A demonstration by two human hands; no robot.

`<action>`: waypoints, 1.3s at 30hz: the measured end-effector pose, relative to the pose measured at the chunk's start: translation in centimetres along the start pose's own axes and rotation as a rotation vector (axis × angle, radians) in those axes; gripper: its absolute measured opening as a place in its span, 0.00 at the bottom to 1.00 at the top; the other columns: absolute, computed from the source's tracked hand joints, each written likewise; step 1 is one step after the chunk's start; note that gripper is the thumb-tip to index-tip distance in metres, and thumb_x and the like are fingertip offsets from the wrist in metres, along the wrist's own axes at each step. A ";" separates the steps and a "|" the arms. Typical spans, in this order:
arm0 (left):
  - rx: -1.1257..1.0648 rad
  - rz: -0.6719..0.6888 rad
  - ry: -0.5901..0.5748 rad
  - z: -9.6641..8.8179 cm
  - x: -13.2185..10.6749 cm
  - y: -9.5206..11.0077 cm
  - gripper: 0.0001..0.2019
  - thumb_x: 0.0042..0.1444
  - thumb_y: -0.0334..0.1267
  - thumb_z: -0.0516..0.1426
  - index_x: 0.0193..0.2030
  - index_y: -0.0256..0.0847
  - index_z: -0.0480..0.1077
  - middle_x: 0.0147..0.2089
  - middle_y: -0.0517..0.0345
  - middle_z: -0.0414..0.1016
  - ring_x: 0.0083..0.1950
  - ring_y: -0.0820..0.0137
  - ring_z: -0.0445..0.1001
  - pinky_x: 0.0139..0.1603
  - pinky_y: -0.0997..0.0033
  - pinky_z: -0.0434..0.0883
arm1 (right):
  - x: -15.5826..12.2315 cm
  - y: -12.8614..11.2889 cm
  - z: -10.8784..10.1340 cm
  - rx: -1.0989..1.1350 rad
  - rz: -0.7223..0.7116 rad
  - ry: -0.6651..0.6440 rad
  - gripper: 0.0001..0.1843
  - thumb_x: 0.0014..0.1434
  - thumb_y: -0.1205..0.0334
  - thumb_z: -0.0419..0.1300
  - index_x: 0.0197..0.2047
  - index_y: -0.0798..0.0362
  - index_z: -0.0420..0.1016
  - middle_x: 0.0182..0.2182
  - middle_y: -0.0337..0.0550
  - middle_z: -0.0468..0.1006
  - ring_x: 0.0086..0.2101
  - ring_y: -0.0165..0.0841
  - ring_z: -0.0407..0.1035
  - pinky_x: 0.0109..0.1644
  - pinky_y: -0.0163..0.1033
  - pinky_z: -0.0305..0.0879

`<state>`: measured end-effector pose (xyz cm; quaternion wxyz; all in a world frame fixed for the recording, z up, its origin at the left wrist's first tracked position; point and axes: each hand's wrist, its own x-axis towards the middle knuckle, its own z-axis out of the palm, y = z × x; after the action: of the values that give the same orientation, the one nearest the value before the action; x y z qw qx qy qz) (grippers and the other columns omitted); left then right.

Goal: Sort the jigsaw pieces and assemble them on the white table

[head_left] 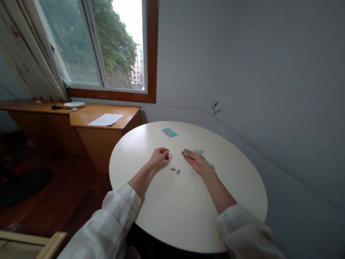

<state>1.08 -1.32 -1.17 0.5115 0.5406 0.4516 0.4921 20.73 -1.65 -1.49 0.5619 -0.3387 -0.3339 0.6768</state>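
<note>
Over the middle of the round white table (161, 216), my right hand (198, 162) is closed on a few teal jigsaw puzzle pieces (186, 153) at its fingertips. My left hand (159, 156) is just left of it, fingers curled and pinched together; whatever it may hold is too small to make out. Between and below the hands lie two loose puzzle pieces, a dark pink one (173, 169) and a pink and teal one (178, 172). More puzzle pieces (212, 167) are spread behind and beside my right hand, partly hidden by it.
A small teal picture card (169, 132) lies toward the table's far edge. To the left, a wooden desk (132, 112) carries a sheet of paper (106, 119) and a white plate (74, 104). A wall with a socket and plug (216, 106) stands behind the table.
</note>
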 end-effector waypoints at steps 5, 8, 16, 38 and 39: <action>-0.086 -0.047 -0.089 0.7 -0.7 0.5 0.10 0.49 0.38 0.58 0.32 0.31 0.67 0.21 0.62 0.68 0.21 0.76 0.69 0.30 0.70 0.70 | -0.7 0.9 1.6 -0.009 0.071 -0.116 0.11 0.48 0.79 0.54 0.31 0.60 0.75 0.29 0.46 0.78 0.34 0.28 0.73 0.47 0.31 0.69; -0.074 -0.026 -0.137 0.9 -0.9 0.6 0.12 0.48 0.40 0.59 0.33 0.31 0.67 0.21 0.61 0.68 0.22 0.76 0.69 0.30 0.70 0.70 | -1.0 1.2 2.2 -0.005 0.103 -0.165 0.10 0.49 0.78 0.54 0.32 0.60 0.75 0.27 0.45 0.77 0.33 0.28 0.72 0.46 0.30 0.68; -0.082 0.028 -0.244 1.1 -1.3 0.5 0.16 0.45 0.45 0.60 0.32 0.31 0.68 0.23 0.58 0.71 0.23 0.76 0.69 0.29 0.73 0.69 | -1.4 2.0 2.9 -0.098 0.129 -0.235 0.05 0.46 0.74 0.60 0.30 0.59 0.75 0.25 0.42 0.77 0.27 0.24 0.70 0.35 0.28 0.68; 0.300 0.086 -0.197 -1.0 0.0 0.6 0.08 0.44 0.37 0.57 0.27 0.32 0.71 0.18 0.62 0.67 0.17 0.81 0.57 0.19 0.79 0.55 | -1.1 1.7 2.2 -0.157 0.066 -0.069 0.11 0.43 0.74 0.64 0.34 0.57 0.75 0.26 0.43 0.78 0.28 0.25 0.71 0.36 0.30 0.68; 0.348 0.094 -0.213 -1.2 0.0 0.5 0.08 0.44 0.37 0.56 0.28 0.32 0.72 0.19 0.61 0.68 0.18 0.81 0.58 0.19 0.78 0.55 | -1.0 1.7 2.1 -0.158 0.059 -0.059 0.11 0.43 0.73 0.65 0.34 0.57 0.75 0.26 0.43 0.78 0.28 0.25 0.71 0.35 0.29 0.68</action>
<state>-0.07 -1.19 -0.63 0.4317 0.6902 0.4474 0.3703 18.16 -3.04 -1.69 0.5030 -0.3717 -0.3925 0.6744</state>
